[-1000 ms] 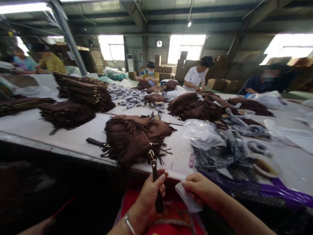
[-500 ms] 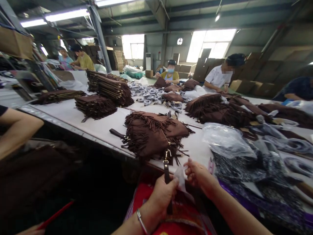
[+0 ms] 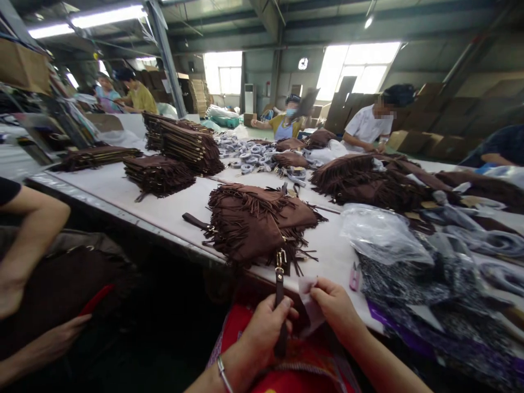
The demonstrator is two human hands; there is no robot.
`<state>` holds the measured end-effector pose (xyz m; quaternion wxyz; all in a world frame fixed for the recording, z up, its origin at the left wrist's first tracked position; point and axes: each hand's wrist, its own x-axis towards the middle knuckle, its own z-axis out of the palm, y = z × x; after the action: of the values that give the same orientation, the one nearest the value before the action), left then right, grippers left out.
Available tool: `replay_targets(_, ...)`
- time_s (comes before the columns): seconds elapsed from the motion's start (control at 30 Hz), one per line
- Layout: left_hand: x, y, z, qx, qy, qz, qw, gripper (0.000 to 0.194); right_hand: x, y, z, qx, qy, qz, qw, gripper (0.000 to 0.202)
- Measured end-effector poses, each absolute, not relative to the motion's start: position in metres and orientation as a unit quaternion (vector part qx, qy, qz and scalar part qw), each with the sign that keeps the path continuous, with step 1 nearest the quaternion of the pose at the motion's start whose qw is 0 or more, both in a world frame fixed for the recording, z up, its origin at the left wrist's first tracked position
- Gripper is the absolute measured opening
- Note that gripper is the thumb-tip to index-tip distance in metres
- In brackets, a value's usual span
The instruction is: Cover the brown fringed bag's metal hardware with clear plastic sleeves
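Observation:
A brown fringed bag (image 3: 254,229) lies at the table's near edge. Its dark wrist strap (image 3: 279,289) hangs over the edge from a gold clasp (image 3: 280,259). My left hand (image 3: 266,327) is closed round the strap below the clasp. Just to the right, my right hand (image 3: 333,303) pinches a piece of thin white tissue paper (image 3: 309,305) between thumb and fingers. The paper's lower part hangs beside the strap. A second strap (image 3: 196,221) sticks out at the bag's left.
Stacked fringed bags (image 3: 184,144) stand at the left back. Pink snips (image 3: 354,277) and clear plastic bags (image 3: 382,232) lie to the right. Wrapped straps (image 3: 254,158) are heaped mid-table. At left, a neighbour's hand (image 3: 61,338) holds a red tool (image 3: 98,299).
My right hand has closed on the tissue paper and shifted slightly down and right. My left hand stays on the strap. The neighbour's red tool has moved up onto a dark bag.

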<state>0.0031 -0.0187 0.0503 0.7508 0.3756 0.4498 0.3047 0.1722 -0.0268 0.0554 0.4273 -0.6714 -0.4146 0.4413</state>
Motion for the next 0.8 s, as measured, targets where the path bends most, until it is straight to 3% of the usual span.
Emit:
replay_targets(0.13,0.006,-0.021,0.053,0.369,0.423,0.300,0.771,0.048,0.163,-0.033,0.060,-0.673,-0.468,0.402,0.408,0.022)
replay_targets(0.3,0.018,-0.021,0.050,0.361,0.440,0.343,0.748,0.044,0.157,-0.037,0.061,-0.653,-0.446,0.444,0.420,0.026)
replay_targets(0.53,0.007,-0.025,0.039,0.466,0.422,0.270,0.729,0.040,0.171,-0.035,0.057,-0.655,-0.415,0.451,0.442,0.029)
replay_targets(0.7,-0.021,-0.014,0.059,0.540,0.360,0.199,0.735,0.029,0.180,-0.045,0.056,-0.672,-0.451,0.423,0.407,0.026)
replay_targets(0.8,-0.025,0.000,0.075,0.486,0.360,0.227,0.763,0.029,0.178,-0.055,0.054,-0.678,-0.439,0.435,0.398,0.025)
